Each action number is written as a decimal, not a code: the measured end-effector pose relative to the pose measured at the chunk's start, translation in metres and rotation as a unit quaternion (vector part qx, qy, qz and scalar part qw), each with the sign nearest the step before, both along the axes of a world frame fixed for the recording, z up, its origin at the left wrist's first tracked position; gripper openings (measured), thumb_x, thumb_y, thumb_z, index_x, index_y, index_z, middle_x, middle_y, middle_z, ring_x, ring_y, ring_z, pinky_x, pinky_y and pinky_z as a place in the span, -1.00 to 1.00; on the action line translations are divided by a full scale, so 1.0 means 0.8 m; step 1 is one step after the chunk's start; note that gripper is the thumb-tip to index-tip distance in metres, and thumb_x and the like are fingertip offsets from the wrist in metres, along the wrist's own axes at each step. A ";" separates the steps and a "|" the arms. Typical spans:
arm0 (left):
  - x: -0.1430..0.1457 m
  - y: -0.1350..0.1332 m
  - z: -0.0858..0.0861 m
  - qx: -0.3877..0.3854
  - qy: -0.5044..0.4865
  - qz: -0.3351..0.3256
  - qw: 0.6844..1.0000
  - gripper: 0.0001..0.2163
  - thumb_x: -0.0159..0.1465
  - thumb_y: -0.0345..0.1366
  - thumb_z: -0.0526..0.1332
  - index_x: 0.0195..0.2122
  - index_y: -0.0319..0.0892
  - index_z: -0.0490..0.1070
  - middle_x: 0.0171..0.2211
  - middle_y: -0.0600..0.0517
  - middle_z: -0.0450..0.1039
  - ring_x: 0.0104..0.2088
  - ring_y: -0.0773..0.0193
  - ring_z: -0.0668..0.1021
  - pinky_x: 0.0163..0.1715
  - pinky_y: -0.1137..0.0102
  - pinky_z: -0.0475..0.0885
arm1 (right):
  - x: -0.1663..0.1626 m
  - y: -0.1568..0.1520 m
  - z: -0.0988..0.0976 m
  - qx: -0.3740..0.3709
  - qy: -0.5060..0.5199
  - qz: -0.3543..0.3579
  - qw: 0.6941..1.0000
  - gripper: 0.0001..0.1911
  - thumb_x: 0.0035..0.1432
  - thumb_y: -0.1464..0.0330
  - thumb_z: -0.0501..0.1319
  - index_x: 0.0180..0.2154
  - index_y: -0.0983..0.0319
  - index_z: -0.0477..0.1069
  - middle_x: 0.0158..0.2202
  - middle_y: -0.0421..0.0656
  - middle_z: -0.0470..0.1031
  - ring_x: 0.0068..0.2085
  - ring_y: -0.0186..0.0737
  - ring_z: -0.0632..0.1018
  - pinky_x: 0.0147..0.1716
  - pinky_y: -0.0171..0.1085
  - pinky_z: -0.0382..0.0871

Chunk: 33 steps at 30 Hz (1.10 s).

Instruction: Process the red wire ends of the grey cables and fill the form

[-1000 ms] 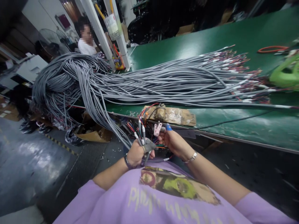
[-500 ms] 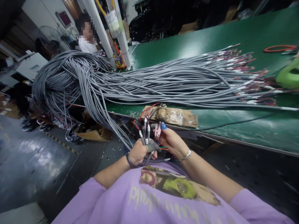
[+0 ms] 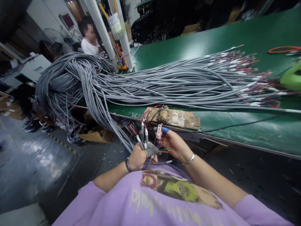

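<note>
My left hand [image 3: 138,158] is closed round the ends of several grey cables [image 3: 144,138], whose stripped coloured wires stick up above the fist. A grey cot covers one of its fingers. My right hand [image 3: 172,143] sits just to the right, pinching a small pale pink connector [image 3: 159,131] between thumb and a blue-tipped finger, close to the wire ends. Both hands hover below the front edge of the green table [image 3: 235,122]. A huge bundle of grey cables [image 3: 164,83] lies across that table and droops off its left end.
A brown taped cardboard piece [image 3: 175,117] lies on the table edge above my hands. A lime green object [image 3: 291,78] and an orange loop [image 3: 283,49] sit far right. White posts [image 3: 103,31] rise at the table's far end, with a person in white [image 3: 89,44] behind. Cardboard lies on the floor [image 3: 94,135].
My hands barely shifted; the right hand's fingers moved the pink connector slightly nearer to the wire ends. The view drifted a little.
</note>
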<state>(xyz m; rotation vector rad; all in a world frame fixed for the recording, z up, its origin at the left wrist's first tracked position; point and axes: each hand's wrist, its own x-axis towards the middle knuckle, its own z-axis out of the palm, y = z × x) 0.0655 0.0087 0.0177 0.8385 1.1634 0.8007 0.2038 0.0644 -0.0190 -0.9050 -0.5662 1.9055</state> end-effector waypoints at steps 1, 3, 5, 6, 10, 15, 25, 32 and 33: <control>0.000 0.000 -0.001 -0.001 -0.002 0.003 1.000 -0.53 -0.16 0.10 0.42 -0.65 -0.23 0.35 -0.75 0.05 0.36 -0.71 0.39 0.39 -0.64 0.46 0.35 | 0.000 -0.001 -0.002 0.017 -0.015 -0.012 1.000 -0.62 -0.13 0.03 0.35 -0.46 0.20 0.45 -0.55 -0.21 0.43 -0.52 -0.32 0.38 -0.53 -0.32 0.26; 0.001 0.001 -0.003 -0.004 0.000 0.007 1.000 -0.54 -0.15 0.10 0.41 -0.64 -0.23 0.36 -0.73 0.04 0.37 -0.71 0.39 0.39 -0.64 0.46 0.35 | -0.001 -0.005 -0.003 0.063 -0.065 -0.054 0.994 -0.57 -0.10 -0.05 0.31 -0.49 0.20 0.41 -0.57 -0.22 0.40 -0.53 -0.32 0.35 -0.53 -0.31 0.25; 0.001 0.004 -0.004 -0.006 0.005 0.010 1.000 -0.56 -0.15 0.08 0.41 -0.64 -0.22 0.36 -0.72 0.04 0.39 -0.71 0.38 0.40 -0.64 0.46 0.35 | -0.001 -0.008 -0.002 0.098 -0.112 -0.092 0.985 -0.52 -0.12 -0.11 0.29 -0.54 0.18 0.36 -0.60 -0.23 0.36 -0.54 -0.32 0.32 -0.52 -0.30 0.25; 0.002 0.005 -0.004 -0.007 0.006 0.012 1.000 -0.57 -0.16 0.07 0.41 -0.65 -0.22 0.35 -0.72 0.03 0.40 -0.70 0.38 0.40 -0.63 0.46 0.36 | -0.002 -0.009 -0.001 0.101 -0.120 -0.095 0.983 -0.50 -0.13 -0.13 0.30 -0.56 0.17 0.34 -0.60 -0.24 0.35 -0.54 -0.32 0.32 -0.52 -0.30 0.26; 0.005 0.008 -0.003 -0.010 0.001 0.021 1.000 -0.59 -0.17 0.04 0.40 -0.68 -0.21 0.33 -0.73 0.04 0.38 -0.72 0.39 0.39 -0.65 0.46 0.35 | -0.006 -0.005 0.002 0.036 -0.035 -0.022 0.998 -0.50 -0.20 -0.12 0.34 -0.51 0.18 0.42 -0.54 -0.18 0.45 -0.52 -0.29 0.39 -0.53 -0.29 0.29; 0.005 0.008 -0.007 -0.012 0.004 0.029 0.999 -0.61 -0.17 0.02 0.40 -0.67 -0.21 0.35 -0.74 0.04 0.39 -0.72 0.38 0.39 -0.66 0.46 0.36 | -0.009 0.002 0.000 -0.013 0.033 -0.005 0.999 -0.61 -0.13 -0.01 0.38 -0.43 0.17 0.49 -0.50 -0.18 0.51 -0.46 -0.26 0.46 -0.46 -0.28 0.35; 0.002 0.006 -0.008 -0.008 0.013 0.014 1.000 -0.56 -0.16 0.08 0.40 -0.66 -0.22 0.34 -0.72 0.03 0.38 -0.71 0.38 0.40 -0.65 0.47 0.34 | -0.005 -0.001 -0.009 0.033 0.000 0.015 0.999 -0.45 -0.08 -0.20 0.21 -0.37 0.14 0.48 -0.45 -0.14 0.52 -0.42 -0.20 0.50 -0.47 -0.26 0.36; -0.001 -0.001 -0.005 -0.019 -0.002 0.031 0.999 -0.54 -0.19 0.09 0.43 -0.63 -0.22 0.35 -0.74 0.05 0.37 -0.71 0.38 0.39 -0.64 0.45 0.34 | 0.001 -0.001 0.001 0.012 0.018 0.009 1.000 -0.66 -0.09 0.03 0.34 -0.41 0.16 0.48 -0.46 -0.20 0.50 -0.45 -0.29 0.44 -0.51 -0.34 0.30; 0.000 -0.002 -0.006 -0.020 -0.003 0.038 0.999 -0.54 -0.20 0.08 0.44 -0.63 -0.21 0.35 -0.74 0.06 0.37 -0.71 0.38 0.39 -0.64 0.46 0.35 | 0.001 -0.001 0.002 0.014 0.019 0.001 1.000 -0.68 -0.11 0.07 0.36 -0.42 0.16 0.48 -0.47 -0.21 0.50 -0.45 -0.30 0.44 -0.51 -0.34 0.30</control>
